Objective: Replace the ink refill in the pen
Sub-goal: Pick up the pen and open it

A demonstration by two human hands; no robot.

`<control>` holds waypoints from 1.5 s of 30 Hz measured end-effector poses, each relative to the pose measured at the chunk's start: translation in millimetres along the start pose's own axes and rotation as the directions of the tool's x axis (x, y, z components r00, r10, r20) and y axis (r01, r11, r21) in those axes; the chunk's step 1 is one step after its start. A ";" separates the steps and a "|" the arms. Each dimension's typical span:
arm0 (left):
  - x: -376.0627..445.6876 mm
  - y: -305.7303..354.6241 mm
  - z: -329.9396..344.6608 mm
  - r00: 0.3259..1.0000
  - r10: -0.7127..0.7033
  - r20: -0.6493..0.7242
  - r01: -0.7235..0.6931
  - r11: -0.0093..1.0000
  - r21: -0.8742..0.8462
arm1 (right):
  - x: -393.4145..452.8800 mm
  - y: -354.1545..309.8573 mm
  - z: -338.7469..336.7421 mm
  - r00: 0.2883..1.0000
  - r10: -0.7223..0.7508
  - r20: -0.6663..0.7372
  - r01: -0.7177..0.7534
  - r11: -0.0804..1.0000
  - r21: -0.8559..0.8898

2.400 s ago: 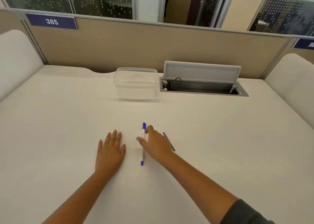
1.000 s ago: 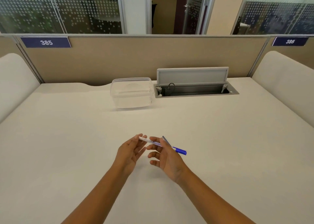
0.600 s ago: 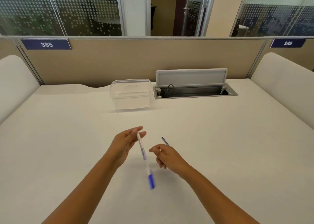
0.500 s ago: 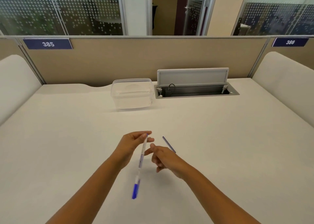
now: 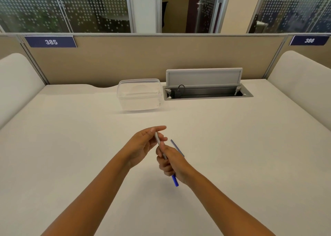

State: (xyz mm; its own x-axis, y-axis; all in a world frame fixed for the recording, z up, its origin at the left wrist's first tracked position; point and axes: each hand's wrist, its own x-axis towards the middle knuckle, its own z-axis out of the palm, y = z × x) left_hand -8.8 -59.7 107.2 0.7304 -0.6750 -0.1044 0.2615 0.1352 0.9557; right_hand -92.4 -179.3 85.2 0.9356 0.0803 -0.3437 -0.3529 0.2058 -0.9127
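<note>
Head view shows the pen (image 5: pixel 158 140) held above the desk (image 5: pixel 232 146), slanting from the left hand (image 5: pixel 143 144) down through the right hand (image 5: pixel 170 162). Its pale barrel shows between the two hands, and its blue end pokes out below the right palm. The left hand pinches the upper end between thumb and fingers. The right hand has its fingers curled round the lower barrel, which hides most of the middle part. Which end carries the tip cannot be made out.

Just beyond the right hand a thin blue refill (image 5: pixel 177 147) lies flat on the desk, its near end hidden behind the knuckles.

The desk is a smooth, matte, off-white surface. Toward the back stands a clear plastic box (image 5: pixel 138 96) with rounded corners, and beside it a grey metal cable hatch (image 5: pixel 204 85) stands open with a dark cable loop inside. A tan fabric partition (image 5: pixel 125 62) with blue number plates closes the back, with curved white side panels at both edges, cut off by the frame. Behind are dotted glass walls and a doorway.
</note>
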 end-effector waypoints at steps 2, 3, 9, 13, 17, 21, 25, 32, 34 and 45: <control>-0.5 0.6 1.7 1.000 0.015 -0.016 -0.015 1.000 -0.016 | 3.5 1.2 0.4 0.997 -0.037 -0.070 0.030 0.995 -0.090; -0.4 0.0 2.4 0.999 0.019 -0.034 -0.020 1.000 -0.023 | 5.6 2.7 1.5 0.989 -0.075 -0.131 0.050 0.981 -0.185; 1.8 -7.9 9.1 0.987 0.005 -0.160 -0.012 0.999 -0.039 | 9.3 21.9 10.2 0.851 -0.405 -0.335 0.028 0.671 -0.741; -1.0 -14.9 14.4 0.971 0.014 -0.237 -0.023 0.999 -0.037 | 5.7 26.5 15.8 0.816 -0.469 -0.338 -0.053 0.522 -0.851; -5.5 -11.7 10.4 0.975 -0.014 -0.220 -0.011 0.994 -0.112 | 1.8 4.0 8.1 0.976 -0.073 -0.204 -0.025 0.896 -0.442; -11.2 0.4 13.2 1.000 -0.027 0.011 0.029 0.943 -0.331 | -10.6 -15.1 -2.1 0.934 0.132 0.331 -0.221 0.944 0.247; -13.4 12.9 24.9 0.987 0.079 0.142 -0.007 0.895 -0.445 | -16.3 -20.6 5.3 0.799 -0.019 0.601 -0.277 0.876 0.395; -11.3 22.4 28.9 0.997 -0.011 -0.074 -0.013 0.948 -0.319 | -14.0 -34.4 3.4 0.980 0.103 0.172 -0.125 0.984 0.127; -10.6 21.8 30.8 0.990 -0.044 -0.137 -0.006 0.938 -0.346 | -12.8 -35.4 9.9 0.997 0.074 0.009 -0.073 0.994 -0.076; -8.1 -4.0 26.4 0.899 -0.065 -0.434 -0.029 0.978 -0.207 | -2.0 -10.7 6.1 0.814 -0.566 -0.131 -0.045 0.164 -0.985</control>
State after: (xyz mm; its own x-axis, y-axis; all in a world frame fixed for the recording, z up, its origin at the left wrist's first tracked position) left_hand -32.4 -73.9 111.4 0.9131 -0.3009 -0.2752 0.3650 0.3022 0.8806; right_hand -90.6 -175.7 97.0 0.9618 -0.1790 0.2073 -0.0973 -0.9308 -0.3524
